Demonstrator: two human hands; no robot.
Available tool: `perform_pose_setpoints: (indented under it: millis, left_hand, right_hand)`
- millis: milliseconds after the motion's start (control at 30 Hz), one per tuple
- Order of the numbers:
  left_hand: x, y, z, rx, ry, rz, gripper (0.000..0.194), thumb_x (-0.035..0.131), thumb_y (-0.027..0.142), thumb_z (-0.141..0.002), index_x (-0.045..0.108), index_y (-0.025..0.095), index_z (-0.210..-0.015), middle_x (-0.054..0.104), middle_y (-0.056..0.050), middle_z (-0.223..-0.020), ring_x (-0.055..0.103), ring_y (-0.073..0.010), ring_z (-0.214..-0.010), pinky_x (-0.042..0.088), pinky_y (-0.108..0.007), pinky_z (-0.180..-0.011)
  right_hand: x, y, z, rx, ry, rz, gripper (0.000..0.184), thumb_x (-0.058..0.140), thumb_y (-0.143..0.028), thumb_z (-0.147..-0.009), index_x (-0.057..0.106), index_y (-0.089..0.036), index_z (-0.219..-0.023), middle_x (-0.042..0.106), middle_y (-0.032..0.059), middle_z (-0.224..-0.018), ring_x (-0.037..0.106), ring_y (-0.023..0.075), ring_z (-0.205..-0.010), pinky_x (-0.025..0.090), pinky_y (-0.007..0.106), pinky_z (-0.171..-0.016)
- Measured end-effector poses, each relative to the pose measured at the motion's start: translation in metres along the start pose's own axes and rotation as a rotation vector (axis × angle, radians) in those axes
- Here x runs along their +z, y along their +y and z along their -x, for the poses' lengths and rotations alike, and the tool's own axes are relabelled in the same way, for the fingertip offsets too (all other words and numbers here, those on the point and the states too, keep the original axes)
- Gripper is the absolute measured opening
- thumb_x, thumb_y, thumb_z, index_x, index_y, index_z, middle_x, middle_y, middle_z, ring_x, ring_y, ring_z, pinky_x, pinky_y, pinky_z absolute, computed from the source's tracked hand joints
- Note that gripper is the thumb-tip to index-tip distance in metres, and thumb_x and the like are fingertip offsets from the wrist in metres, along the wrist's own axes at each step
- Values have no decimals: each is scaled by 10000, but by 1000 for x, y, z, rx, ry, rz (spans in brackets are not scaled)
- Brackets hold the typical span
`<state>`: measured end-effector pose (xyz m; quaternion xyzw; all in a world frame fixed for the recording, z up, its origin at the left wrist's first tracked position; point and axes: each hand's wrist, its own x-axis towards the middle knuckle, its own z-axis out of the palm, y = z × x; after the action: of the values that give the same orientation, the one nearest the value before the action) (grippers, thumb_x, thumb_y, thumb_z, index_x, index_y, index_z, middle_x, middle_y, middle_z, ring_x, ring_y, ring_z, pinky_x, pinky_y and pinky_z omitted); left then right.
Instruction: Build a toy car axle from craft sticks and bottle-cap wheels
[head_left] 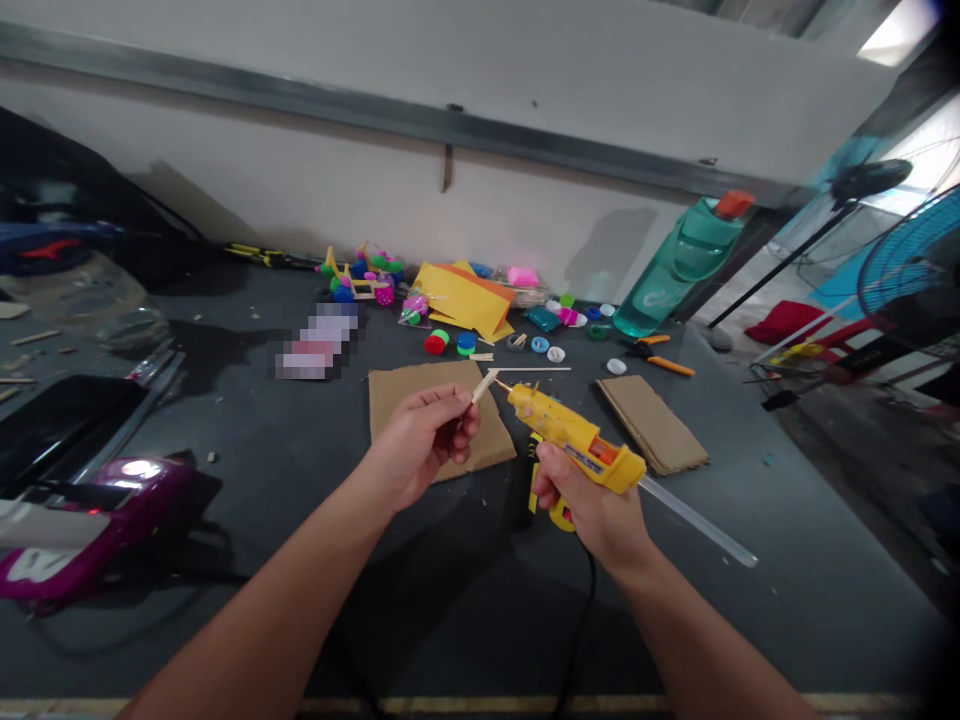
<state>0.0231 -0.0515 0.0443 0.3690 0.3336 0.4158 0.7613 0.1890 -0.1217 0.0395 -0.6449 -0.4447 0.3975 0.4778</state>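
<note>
Between the thumb and fingers of my left hand [435, 430] is a short pale wooden stick [485, 386], held above a square of cardboard [397, 395]. My right hand [589, 500] grips a yellow hot glue gun [559, 425] by its handle. The gun's nozzle points left and meets, or nearly meets, the stick's upper end; I cannot tell which. A long clear glue stick [701, 520] sticks out of the gun's back. Just beyond the hands, a thin stick [529, 369] lies on the dark table [262, 520].
Bottle caps [436, 343], yellow paper [457, 295] and colourful small pieces [364, 270] lie towards the wall. At right are a folded cardboard piece [652, 420], orange-handled pliers [664, 355] and a green bottle [671, 270]. A purple device [135, 500] stands left. The gun's black cord [581, 620] trails towards me.
</note>
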Motion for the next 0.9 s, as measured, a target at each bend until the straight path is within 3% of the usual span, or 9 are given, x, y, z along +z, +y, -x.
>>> perform_pose_setpoints:
  millis: [333, 600, 900]
  left_hand:
    - [-2, 2, 0, -74, -20, 97, 139, 570, 187, -787, 563, 119, -665, 460, 7, -588, 386, -43, -457, 290, -146, -390]
    - [-3, 1, -1, -76, -41, 116, 138, 582, 202, -785, 574, 114, -679, 458, 8, -599, 394, -37, -467, 293, -130, -387]
    - [-5, 0, -2, -76, 54, 144, 141, 607, 211, -780, 597, 112, -680, 499, 0, -588, 412, -43, -462, 321, -143, -390]
  right_hand:
    - [-1, 8, 0, -58, -83, 47, 405, 591, -538, -748, 599, -170, -578, 607, 11, -521, 569, 101, -454, 483, 230, -506]
    - [0, 8, 2, -84, -133, -5, 370, 612, -505, -757, 601, -162, -618, 609, 8, -538, 559, 96, -443, 468, 209, -452]
    - [-3, 6, 5, -140, -247, -60, 298, 629, -450, -756, 618, -169, -655, 589, -9, -525, 552, 96, -463, 460, 205, -452]
